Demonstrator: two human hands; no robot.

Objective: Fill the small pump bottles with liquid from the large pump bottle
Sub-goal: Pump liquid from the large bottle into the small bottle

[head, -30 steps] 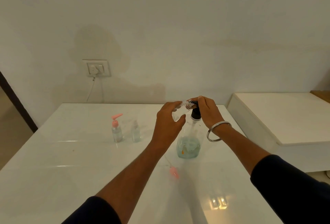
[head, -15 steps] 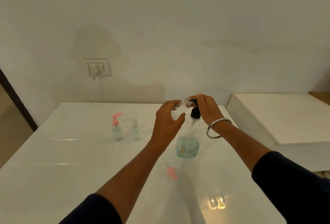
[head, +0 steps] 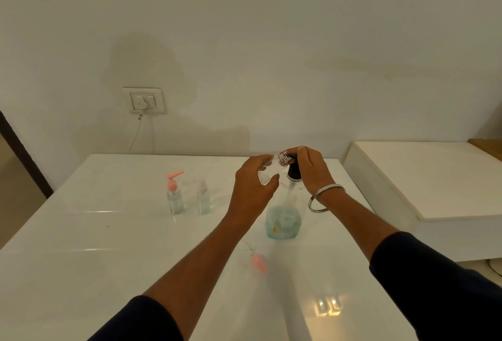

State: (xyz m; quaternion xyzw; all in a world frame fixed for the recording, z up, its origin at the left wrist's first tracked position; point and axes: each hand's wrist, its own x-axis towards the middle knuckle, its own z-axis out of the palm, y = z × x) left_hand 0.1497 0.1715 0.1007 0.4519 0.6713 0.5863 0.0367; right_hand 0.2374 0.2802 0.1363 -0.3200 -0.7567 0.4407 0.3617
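The large clear pump bottle point(head: 284, 221) stands mid-table with bluish liquid low in it and a black pump head. My right hand point(head: 312, 168) rests over that pump head. My left hand point(head: 251, 191) holds a small clear bottle point(head: 273, 168) tilted, its open threaded neck against the pump's spout. A small bottle with a pink pump point(head: 173, 193) and a second small bottle point(head: 203, 199) stand upright to the left. A loose pink pump top point(head: 258, 261) lies on the table nearer to me.
The white glossy table point(head: 108, 245) runs back to the wall. A lower white surface point(head: 423, 177) sits to the right. A wall socket with a plug and cord point(head: 143, 101) is behind the table's left side.
My hands and the small bottle have stayed at the pump spout, shifting only slightly; the view has drifted a little.
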